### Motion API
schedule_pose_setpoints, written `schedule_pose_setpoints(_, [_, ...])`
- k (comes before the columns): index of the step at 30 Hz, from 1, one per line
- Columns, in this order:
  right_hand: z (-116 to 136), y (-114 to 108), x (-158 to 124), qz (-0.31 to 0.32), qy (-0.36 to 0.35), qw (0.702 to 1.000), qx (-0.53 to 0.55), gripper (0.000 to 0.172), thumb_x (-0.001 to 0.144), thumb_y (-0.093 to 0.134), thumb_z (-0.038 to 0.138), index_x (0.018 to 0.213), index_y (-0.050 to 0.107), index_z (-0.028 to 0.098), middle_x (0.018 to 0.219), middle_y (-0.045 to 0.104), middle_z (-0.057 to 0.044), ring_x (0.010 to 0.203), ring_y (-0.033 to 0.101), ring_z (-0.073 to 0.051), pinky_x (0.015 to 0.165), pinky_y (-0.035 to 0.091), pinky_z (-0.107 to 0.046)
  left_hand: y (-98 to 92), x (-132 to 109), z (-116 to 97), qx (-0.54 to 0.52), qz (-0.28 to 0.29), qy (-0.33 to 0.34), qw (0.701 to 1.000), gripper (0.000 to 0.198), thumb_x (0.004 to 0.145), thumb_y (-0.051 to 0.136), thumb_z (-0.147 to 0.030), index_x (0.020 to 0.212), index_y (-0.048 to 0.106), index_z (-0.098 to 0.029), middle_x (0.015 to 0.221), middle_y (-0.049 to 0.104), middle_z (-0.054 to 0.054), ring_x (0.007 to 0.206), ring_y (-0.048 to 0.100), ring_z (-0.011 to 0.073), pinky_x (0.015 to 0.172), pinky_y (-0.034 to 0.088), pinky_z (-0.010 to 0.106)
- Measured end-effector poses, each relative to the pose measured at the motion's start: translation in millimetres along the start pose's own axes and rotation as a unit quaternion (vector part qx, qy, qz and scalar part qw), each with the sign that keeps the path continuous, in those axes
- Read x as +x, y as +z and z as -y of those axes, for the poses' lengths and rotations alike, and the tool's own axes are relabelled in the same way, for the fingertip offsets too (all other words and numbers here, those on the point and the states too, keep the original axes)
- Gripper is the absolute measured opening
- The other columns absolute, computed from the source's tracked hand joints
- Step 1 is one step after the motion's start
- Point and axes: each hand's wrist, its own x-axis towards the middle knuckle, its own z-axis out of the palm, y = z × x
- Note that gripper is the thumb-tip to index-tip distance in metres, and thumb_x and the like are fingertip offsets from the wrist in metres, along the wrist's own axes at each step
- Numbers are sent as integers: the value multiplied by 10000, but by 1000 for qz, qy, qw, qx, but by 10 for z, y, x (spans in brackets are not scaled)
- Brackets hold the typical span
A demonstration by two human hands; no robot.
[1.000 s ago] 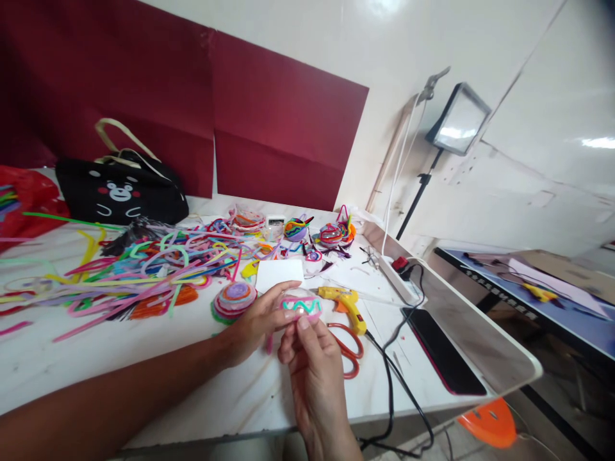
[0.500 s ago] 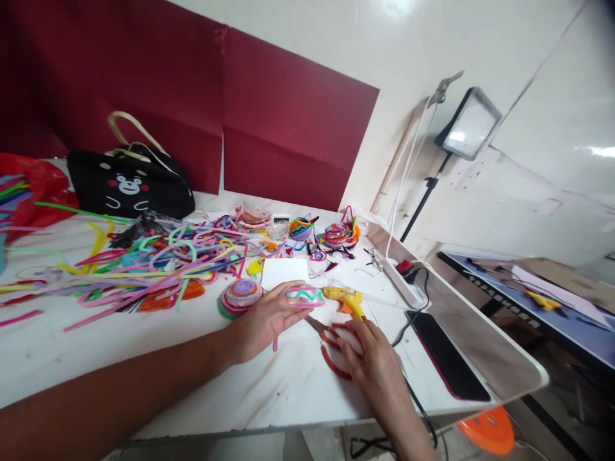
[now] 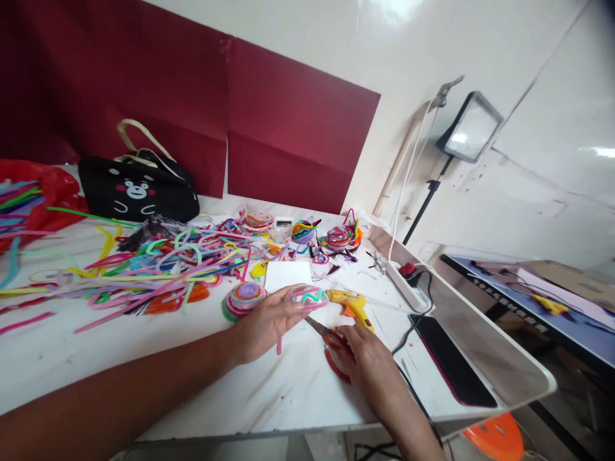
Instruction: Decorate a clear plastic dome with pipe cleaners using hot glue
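Observation:
My left hand [image 3: 269, 323] is closed around a clear, rounded plastic piece [image 3: 307, 296]. Pink pipe cleaner edges the piece and a green zigzag runs across it; a pink end hangs below the hand. Orange-handled scissors [image 3: 321, 328] lie on the table, blades pointing toward the left hand. The fingers of my right hand [image 3: 372, 362] are closed on the upper handle loop and partly hide it. Just beyond that hand lies a yellow hot glue gun [image 3: 353, 304], its nozzle close to the plastic piece. A ball coiled with striped pipe cleaners [image 3: 244, 298] sits behind my left wrist.
Loose pipe cleaners [image 3: 192, 256] are heaped at the left, before a black bag [image 3: 139, 189]. A white card [image 3: 288, 275] lies behind the left hand. On the right are a power strip [image 3: 408, 288], cords and a phone [image 3: 454, 362] near the raised table edge [image 3: 509, 352].
My right hand has moved from beside the glue gun's handle to the left, onto the scissors' handle. The left hand keeps the plastic piece in nearly the same place. The view has shifted slightly.

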Motion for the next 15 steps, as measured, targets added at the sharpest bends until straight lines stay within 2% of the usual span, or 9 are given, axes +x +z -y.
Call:
schedule_pose_setpoints(5, [-77,25,54,13,-53,997,-60,70,903,564,166,946,612,194,861,710,-106,867,704,-270,751,550,-377,-3,9,-26,-9,-33,-5,999,477,702,806,-113,1149,639,-136,1261,684,132,1235,608,283,1104,420,341])
schedule_pose_setpoints(9, [-125,32,87,15,-105,993,-57,88,893,535,169,980,538,184,868,697,-124,830,704,-268,695,561,-370,-16,15,-41,-15,-29,-1,999,480,702,813,-123,1147,633,-134,1242,694,137,1208,628,293,1109,418,375])
schedule_pose_setpoints(11, [-125,27,87,15,-105,994,-33,157,868,529,146,1018,502,184,937,692,-140,844,709,-261,678,571,-358,-19,20,-50,-17,-23,7,1000,461,705,817,-142,1133,647,-139,1232,701,128,1205,629,289,1113,413,381])
schedule_pose_setpoints(15, [-117,-44,44,1,-62,997,51,325,817,488,94,1120,436,196,1077,663,-146,871,723,-222,678,586,-322,-32,39,-61,-12,-16,30,999,384,732,797,-159,1098,680,-157,1200,723,98,1219,620,270,1132,392,383])
